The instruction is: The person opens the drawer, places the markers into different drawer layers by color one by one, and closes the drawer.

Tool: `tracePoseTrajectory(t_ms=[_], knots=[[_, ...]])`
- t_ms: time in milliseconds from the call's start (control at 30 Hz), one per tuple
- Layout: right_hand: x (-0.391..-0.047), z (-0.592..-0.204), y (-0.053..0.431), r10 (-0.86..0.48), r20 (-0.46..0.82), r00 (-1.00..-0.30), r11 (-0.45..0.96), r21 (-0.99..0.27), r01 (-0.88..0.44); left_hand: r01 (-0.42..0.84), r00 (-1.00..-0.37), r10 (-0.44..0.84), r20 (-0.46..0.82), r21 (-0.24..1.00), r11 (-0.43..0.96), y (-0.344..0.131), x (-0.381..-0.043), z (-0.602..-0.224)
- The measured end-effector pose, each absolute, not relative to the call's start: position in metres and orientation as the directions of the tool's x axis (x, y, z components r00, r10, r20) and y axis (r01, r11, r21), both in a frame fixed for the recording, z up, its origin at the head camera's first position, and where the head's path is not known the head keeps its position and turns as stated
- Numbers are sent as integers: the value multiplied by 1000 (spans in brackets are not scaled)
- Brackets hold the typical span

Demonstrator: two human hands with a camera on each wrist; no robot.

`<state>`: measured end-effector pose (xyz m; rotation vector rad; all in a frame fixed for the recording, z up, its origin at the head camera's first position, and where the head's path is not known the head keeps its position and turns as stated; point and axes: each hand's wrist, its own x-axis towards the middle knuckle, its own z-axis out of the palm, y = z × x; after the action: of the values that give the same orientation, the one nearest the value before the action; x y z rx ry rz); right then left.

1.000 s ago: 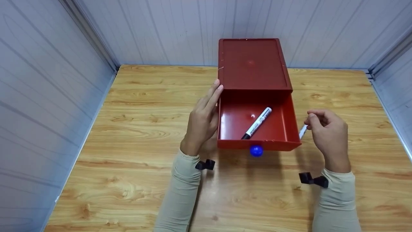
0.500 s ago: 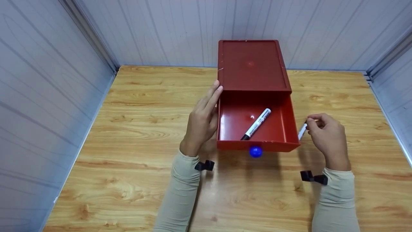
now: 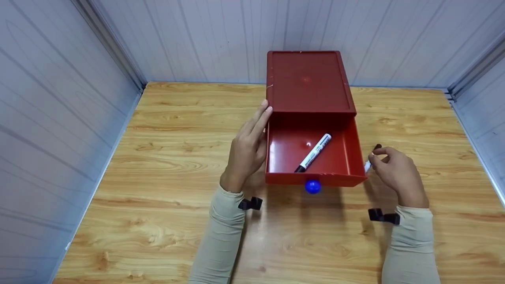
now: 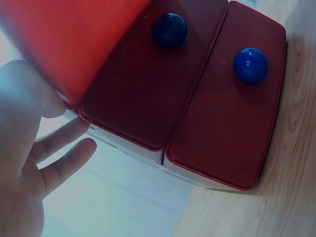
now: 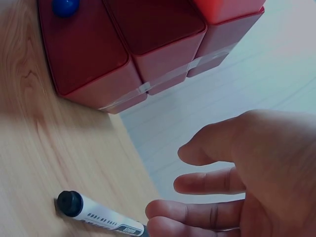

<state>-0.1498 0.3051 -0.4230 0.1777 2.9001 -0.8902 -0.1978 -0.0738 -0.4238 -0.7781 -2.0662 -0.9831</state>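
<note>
A stack of red drawers (image 3: 307,83) stands at the back, its top drawer (image 3: 292,142) pulled out. In that drawer lies a white marker with a black cap (image 3: 314,152). Against the stack's left side rests my left hand (image 3: 246,148), two fingers extended along the edge where the drawer meets its case. A second marker (image 5: 106,215) lies on the table to the right of the stack, partly hidden by the hand in the head view. Just over it hovers my right hand (image 3: 400,173); the right wrist view shows thumb and fingers apart, fingertips near the marker's end.
Two lower drawers with blue knobs (image 4: 250,66) are pushed in, seen in the left wrist view. The top drawer's blue knob (image 3: 313,186) sticks out at its front. Pale panels (image 3: 197,39) wall in the wooden table (image 3: 169,165) at the back and sides.
The right hand has shifted a little toward the front and left, exposing the dark end of the marker beside the drawer. The left hand stays at the stack's side.
</note>
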Motion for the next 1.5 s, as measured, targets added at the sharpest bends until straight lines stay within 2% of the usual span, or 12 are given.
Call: tracePoseTrajectory(t_ms=[400,1000,1500], knots=[[-155,-436,311,46,-213,-976,850,-505,150,756,-562,212,799,393,524,-74,-197,-423],[-157,-446,311,19,-283,-959,815,-550,179,755,-568,215,794,399,520,-74,-196,-422],[-158,-451,309,24,-294,-956,826,-533,185,749,-575,217,789,401,528,-75,-197,-424]])
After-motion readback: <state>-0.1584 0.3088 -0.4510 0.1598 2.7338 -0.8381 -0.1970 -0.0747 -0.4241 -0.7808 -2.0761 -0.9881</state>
